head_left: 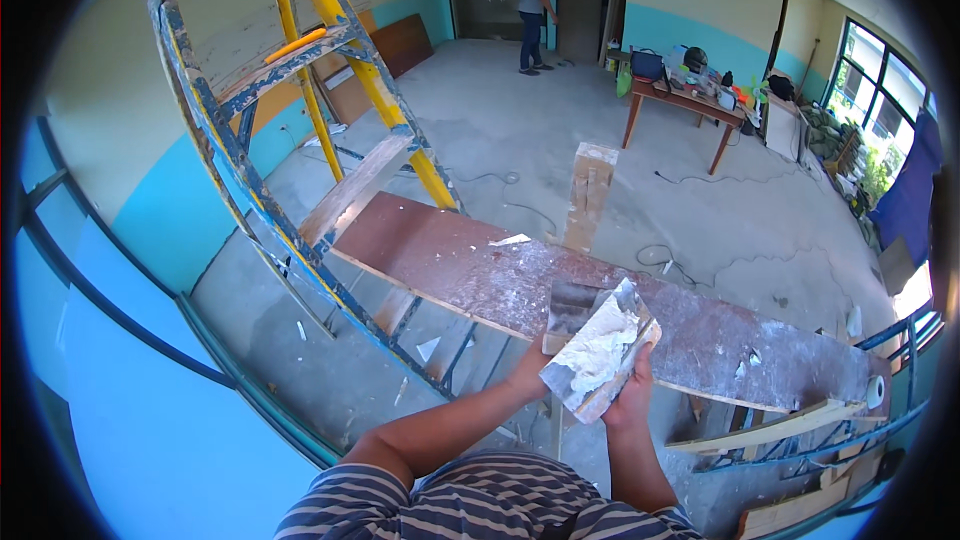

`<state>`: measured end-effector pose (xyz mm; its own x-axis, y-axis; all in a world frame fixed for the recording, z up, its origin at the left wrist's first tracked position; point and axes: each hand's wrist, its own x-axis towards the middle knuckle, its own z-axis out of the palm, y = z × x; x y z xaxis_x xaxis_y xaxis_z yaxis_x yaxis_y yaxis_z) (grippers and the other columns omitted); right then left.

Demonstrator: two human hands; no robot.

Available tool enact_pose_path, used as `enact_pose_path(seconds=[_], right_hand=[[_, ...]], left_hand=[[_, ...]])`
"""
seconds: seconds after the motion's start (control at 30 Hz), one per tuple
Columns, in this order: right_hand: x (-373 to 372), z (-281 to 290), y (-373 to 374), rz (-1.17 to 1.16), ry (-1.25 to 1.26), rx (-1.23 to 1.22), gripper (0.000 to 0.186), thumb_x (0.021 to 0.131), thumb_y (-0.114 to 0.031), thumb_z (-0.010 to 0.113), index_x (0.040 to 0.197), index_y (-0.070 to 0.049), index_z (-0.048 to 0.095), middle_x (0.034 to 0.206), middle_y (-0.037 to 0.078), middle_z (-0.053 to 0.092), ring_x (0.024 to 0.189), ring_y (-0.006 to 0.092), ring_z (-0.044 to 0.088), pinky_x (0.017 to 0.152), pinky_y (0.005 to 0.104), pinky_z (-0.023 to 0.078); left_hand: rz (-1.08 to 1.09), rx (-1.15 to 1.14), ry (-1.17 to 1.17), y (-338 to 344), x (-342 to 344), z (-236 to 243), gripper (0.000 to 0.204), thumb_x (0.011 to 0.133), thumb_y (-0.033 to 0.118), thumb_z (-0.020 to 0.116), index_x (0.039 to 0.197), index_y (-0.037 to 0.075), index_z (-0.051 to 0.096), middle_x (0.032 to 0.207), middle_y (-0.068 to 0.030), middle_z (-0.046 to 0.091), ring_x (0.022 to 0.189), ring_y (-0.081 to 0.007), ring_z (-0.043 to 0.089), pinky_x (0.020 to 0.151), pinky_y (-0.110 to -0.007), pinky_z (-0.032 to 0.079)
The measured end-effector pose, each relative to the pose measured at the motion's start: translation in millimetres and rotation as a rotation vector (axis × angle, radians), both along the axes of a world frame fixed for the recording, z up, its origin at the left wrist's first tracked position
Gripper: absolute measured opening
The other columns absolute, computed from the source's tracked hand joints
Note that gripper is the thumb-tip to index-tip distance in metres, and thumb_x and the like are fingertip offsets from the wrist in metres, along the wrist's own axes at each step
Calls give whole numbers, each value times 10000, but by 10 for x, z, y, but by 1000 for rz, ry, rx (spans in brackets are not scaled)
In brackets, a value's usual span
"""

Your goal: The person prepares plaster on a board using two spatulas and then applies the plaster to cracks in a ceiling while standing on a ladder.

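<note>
Plate [566, 381] between both hands, long axis slanting up-right; right hand [630, 395] at its right edge, fingers clamped; left hand [528, 372] at left, fingers mostly hidden, can't tell.

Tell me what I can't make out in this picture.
- Head view: left hand, most fingers hidden behind the smeared board.
- Head view: ladder, yellow rails' tops cut off by the upper edge.
- Head view: small items on the far table, too small and crowded to identify.

The white paste [597, 352] looks rough and matt — the wooden plank [430, 245] spattered and dull, the shirt [480, 495] soft cloth.
</note>
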<state>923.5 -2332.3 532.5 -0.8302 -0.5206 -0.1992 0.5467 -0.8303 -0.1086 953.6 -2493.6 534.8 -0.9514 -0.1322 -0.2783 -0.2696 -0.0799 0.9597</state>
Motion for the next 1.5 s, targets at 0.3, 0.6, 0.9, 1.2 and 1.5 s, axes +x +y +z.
enact_pose_path(seconds=[0.3,0.6,0.9,1.2,1.5], right_hand=[[-1,-439,595,-82,-27,121,641,991,-527,415,1444,-75,379,1413,113,487,1265,329,499,1071,506,392],[-114,-659,938,-98,-84,263,599,999,-500,414,1443,-99,389,1413,103,491,1262,325,499,1075,499,388],[-161,-483,722,-123,-17,221,603,1001,-503,406,1460,-115,368,1438,98,466,1285,330,478,1085,503,376],[-183,-228,651,-73,-18,176,595,1007,-500,391,1445,-97,384,1417,103,485,1257,334,502,1070,503,394],[-384,-38,467,-91,-14,183,561,1017,-467,392,1424,-81,407,1391,105,511,1241,327,518,1061,490,405]], left_hand=[[310,-838,-130,-1623,516,565,376,821,227,774,1115,63,607,978,-76,672,908,-183,648,840,-332,518],[1303,-1800,523,-3376,249,4073,876,749,584,754,1292,-66,530,1244,-253,583,1148,-332,594,969,-376,454],[1057,-1855,141,-4144,-16,3691,720,854,379,688,1411,29,397,1282,-268,535,1196,-409,519,983,-457,444],[1109,-1794,122,-3782,-25,3779,698,892,316,649,1433,-5,347,1343,-269,478,1224,-420,494,1010,-455,433],[1110,-1698,130,-4022,-12,4128,830,800,441,740,1365,-63,399,1344,-298,479,1218,-411,519,998,-438,450]])
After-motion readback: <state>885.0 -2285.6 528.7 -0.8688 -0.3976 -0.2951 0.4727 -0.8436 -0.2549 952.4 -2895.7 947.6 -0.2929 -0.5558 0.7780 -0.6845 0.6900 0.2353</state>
